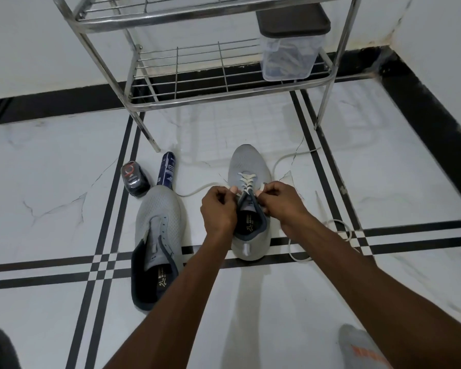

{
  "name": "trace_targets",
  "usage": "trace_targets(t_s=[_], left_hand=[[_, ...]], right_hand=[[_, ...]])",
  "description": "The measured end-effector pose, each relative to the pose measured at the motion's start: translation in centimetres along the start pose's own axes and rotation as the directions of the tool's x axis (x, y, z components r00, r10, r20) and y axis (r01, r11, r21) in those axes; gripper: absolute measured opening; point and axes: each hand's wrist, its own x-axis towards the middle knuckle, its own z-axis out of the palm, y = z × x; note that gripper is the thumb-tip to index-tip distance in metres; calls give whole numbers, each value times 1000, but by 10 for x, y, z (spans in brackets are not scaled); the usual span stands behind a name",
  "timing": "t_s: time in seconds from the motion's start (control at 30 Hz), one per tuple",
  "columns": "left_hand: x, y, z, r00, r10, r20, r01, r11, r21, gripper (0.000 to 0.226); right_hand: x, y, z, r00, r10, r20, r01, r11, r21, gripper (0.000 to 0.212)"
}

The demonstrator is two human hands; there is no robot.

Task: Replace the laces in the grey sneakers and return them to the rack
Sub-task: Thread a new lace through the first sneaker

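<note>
On the floor at left, unlaced sneaker [157,241]; right of it, half-laced sneaker [249,203]. Left hand [218,209] and right hand [282,201] each pinched shut on white lace [246,182]. Limp, light, slippery cord, probably best gripped near tips.

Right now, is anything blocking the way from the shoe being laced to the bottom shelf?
Nothing visible does. The floor between the sneaker being laced and the rack's bottom shelf is bare; the clear container fills only the shelf's right end.

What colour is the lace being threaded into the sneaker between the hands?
White, or off-white. The lace crosses the grey sneaker in the head view, the only view.
</note>
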Motion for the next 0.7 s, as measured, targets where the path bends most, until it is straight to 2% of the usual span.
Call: trace_targets(t_s=[0.2,0.33,0.4,0.47,0.5,0.57,0.63,0.7], left_hand=[[8,14,-7,993,-35,111,51,987,-151,21],[10,38,-21,989,93,119,-72,983,-171,17],[13,51,-28,974,176,143,-150,973,-173,18],[18,64,-34,947,271,173,-246,957,-154,22],[20,69,-36,928,322,189,-299,944,-137,22],[25,76,-38,887,402,226,-392,916,-90,20],[29,80,-38,861,432,267,-437,898,-43,20],[32,79,-38,851,409,329,-418,907,-45,25]], right_hand=[[-9,-13,-7,998,-13,69,4,992,125,9],[-5,-37,-18,996,-58,65,34,947,321,19],[-2,-50,-19,996,-81,43,63,941,333,23],[-1,-59,-14,990,-134,35,125,972,197,22],[-1,-63,-12,983,-167,76,161,983,83,20],[-4,-71,-8,937,-203,283,253,955,-155,19],[-8,-81,-7,842,-167,513,344,899,-272,14],[-12,-89,-9,790,-166,590,415,853,-315,18]])
